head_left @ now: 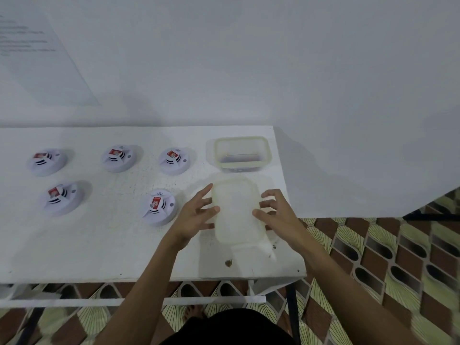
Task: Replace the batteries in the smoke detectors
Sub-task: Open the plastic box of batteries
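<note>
we see the left hand [193, 217] with its fingers spread and nearly straight, their tips touching the left edge of a cloudy plastic lid [236, 215] near the right end of the white table [99, 242]. the right hand [278, 215] meets the lid's right edge with lightly bent fingers and the thumb on top. the view is soft there, so we cannot tell whether that hand pinches the lid or only rests against it. just behind the lid stands an open plastic container [241, 165], apart from it.

the five smoke detectors lie left of the lid in two rows, each with a red-and-white piece set in its top. the back row holds the far-left detector [47, 161], the middle detector [119, 158] and the detector beside the container [174, 160]. the front row holds the front-left detector [59, 197] and the nearest detector [159, 206], which sits just beside the left hand without touching it.
</note>
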### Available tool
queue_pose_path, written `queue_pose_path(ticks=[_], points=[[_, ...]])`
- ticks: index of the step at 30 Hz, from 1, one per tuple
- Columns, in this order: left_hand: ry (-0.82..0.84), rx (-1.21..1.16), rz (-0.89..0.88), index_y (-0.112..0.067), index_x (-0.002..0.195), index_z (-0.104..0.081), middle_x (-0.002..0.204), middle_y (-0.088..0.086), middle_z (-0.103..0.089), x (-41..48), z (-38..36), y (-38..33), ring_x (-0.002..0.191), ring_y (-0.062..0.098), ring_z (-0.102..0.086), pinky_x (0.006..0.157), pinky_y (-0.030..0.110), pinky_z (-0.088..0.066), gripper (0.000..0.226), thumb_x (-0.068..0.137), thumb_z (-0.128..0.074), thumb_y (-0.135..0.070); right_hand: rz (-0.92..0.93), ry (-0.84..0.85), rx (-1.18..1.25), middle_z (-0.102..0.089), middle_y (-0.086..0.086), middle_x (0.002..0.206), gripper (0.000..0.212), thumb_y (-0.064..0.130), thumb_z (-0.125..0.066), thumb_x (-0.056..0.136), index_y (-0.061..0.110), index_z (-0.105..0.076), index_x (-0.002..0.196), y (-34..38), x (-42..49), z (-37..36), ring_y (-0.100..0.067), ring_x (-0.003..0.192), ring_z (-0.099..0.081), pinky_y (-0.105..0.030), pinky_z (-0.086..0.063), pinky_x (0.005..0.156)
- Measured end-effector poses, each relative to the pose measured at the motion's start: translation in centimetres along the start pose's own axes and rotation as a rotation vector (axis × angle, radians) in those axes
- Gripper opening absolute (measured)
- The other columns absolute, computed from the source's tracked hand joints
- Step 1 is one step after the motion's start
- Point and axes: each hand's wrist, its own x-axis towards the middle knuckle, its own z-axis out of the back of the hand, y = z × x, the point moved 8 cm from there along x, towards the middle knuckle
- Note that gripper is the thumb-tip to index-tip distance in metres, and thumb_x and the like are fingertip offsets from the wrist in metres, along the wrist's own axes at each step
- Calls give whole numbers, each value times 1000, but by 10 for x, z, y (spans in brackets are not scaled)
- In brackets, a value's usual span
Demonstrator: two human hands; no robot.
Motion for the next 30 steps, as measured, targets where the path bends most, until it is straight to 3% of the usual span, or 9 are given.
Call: queue_pose_path(ticks=[2,5,10,14,20,22,26,28,30], points=[[30,3,10,-42,139,-37,128,-7,-58,0,-3,1,107,8,-61,72,27,-55,61,87,-65,-28,-7,41,23,-56,-1,114,51,17,-66,91,38,-43,131,1,-3,-3,-10,77,-62,-18,-54,64],[70,42,37,-49,136,-38,122,-4,-58,0,-9,0,105,13,-61,68,27,-55,59,86,-65,-32,-15,85,62,-53,-7,115,54,13,-66,90,44,-49,130,-3,-6,-3,-13,80,-62,-21,-55,68],[120,39,85,-51,137,-34,115,6,-63,-1,-14,5,102,21,-64,74,32,-56,59,89,-62,-30,-63,164,235,-52,-18,117,56,8,-68,89,42,-52,130,-14,-6,-5,-35,104,-64,-39,-58,84],[168,-35,102,-52,136,-32,115,6,-67,-2,-19,9,105,25,-64,87,45,-53,55,93,-57,-28,-113,247,376,-50,-15,107,60,2,-68,88,37,-49,133,-21,-3,-9,-30,98,-63,-46,-56,88],[210,-71,111,-53,135,-31,118,9,-65,0,-21,10,107,30,-63,89,51,-51,56,93,-57,-27,-132,308,444,-48,-20,102,59,1,-68,88,36,-49,131,-24,1,-13,-31,98,-60,-52,-50,94],[200,-72,103,-52,135,-33,118,10,-64,1,-19,9,108,30,-62,88,51,-51,55,92,-58,-26,-100,301,419,-51,-28,106,54,2,-67,89,33,-51,130,-21,2,-13,-33,98,-62,-54,-48,97],[133,96,-33,-46,129,-48,115,26,-53,2,-18,-3,110,37,-54,91,55,-49,41,94,-56,-27,-89,277,308,-48,-24,104,52,11,-71,88,39,-52,128,-19,0,-8,-44,97,-56,-54,-50,97],[119,186,-48,-53,128,-45,113,18,-54,-1,-17,-5,107,31,-56,90,48,-52,41,93,-56,-34,-83,246,213,-50,-28,113,51,19,-71,88,45,-51,127,-15,-5,-7,-44,108,-59,-56,-51,95],[126,210,-36,-59,127,-40,116,12,-54,0,-15,-6,106,25,-57,88,47,-53,46,91,-58,-38,-78,232,127,-48,-23,126,59,28,-73,87,54,-43,130,-12,-14,-10,-35,108,-62,-49,-58,87]])
